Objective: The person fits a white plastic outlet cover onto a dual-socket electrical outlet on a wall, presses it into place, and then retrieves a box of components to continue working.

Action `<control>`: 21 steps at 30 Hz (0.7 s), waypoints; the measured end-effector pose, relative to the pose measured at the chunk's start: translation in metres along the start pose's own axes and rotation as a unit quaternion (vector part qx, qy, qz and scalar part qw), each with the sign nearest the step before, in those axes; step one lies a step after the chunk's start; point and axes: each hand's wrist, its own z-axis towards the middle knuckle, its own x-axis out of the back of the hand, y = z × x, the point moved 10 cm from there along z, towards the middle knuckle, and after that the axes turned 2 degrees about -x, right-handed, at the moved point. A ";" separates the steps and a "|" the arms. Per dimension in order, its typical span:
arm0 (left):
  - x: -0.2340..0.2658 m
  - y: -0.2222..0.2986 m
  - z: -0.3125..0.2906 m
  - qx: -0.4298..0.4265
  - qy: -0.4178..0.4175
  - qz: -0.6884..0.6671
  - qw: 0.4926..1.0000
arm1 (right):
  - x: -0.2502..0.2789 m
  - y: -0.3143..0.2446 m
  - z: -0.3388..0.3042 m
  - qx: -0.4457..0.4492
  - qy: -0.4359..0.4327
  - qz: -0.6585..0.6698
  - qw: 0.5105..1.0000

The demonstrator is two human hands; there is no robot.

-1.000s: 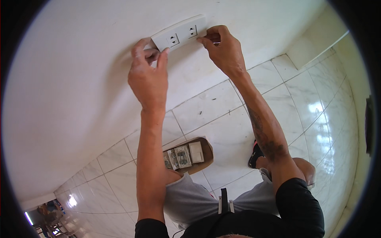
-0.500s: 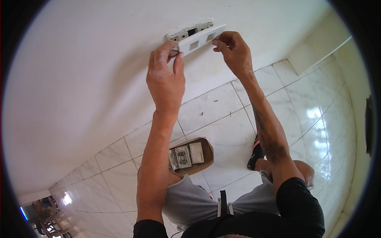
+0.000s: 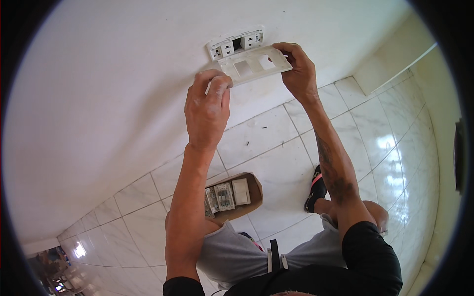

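Observation:
A white cover plate point(image 3: 253, 65) with two square openings is held between my hands, tipped away from the wall so that its inner side shows. My left hand point(image 3: 210, 101) grips its left end, fingers curled over the edge. At the other end my right hand point(image 3: 299, 71) pinches the plate, fingertips partly hidden behind it. Just above the plate, a white outlet frame point(image 3: 237, 42) sits on the wall, with two socket modules and a dark gap between them.
On the tiled floor point(image 3: 269, 153) below stands an open cardboard box point(image 3: 256, 195) with several white outlet parts in it. Small dark scraps lie on the tiles. My right shoe point(image 3: 316, 192) is beside the box. A pale ledge point(image 3: 390, 64) runs along the right.
The cover plate has tilted back and come down from the frame, uncovering the sockets. Its inner side now faces up. Both hands turned with it.

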 end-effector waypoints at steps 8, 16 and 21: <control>0.016 -0.001 0.004 0.012 0.004 0.011 1.000 | -0.014 -0.008 0.001 0.037 -0.033 -0.048 0.998; 0.023 -0.020 0.003 0.063 0.015 -0.014 0.998 | -0.027 -0.007 -0.001 0.035 -0.069 -0.091 0.993; 0.015 -0.021 0.004 0.093 0.032 -0.063 0.993 | -0.022 0.001 0.001 0.003 -0.056 -0.053 0.997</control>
